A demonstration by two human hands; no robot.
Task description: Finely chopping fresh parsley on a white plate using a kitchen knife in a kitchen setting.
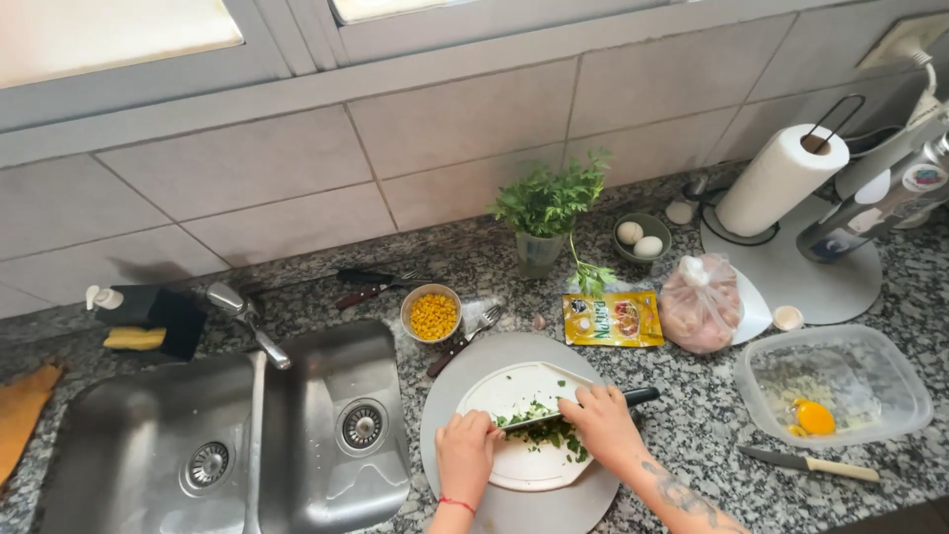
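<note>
Grey speckled granite ran across the frame below a tiled wall, with a double steel sink (148,435) filling the lower left. At bottom centre a white cutting board (514,465) lay on a round grey tray (445,396). The right hand (605,423) was clenched around a black-handled knife (638,397), its blade lying across a heap of chopped green herbs (549,433) in the middle of the board. The left hand (467,450) pressed down on the board at the blade's tip, fingers curled, grasping nothing that could be seen. Above the tray stood a small bowl of corn (432,315), a glass of fresh parsley (546,208) and a yellow sachet (613,318). At right, a clear plastic container (890,386) held an egg yolk (815,417), with a second knife (809,462) just below it.
</note>
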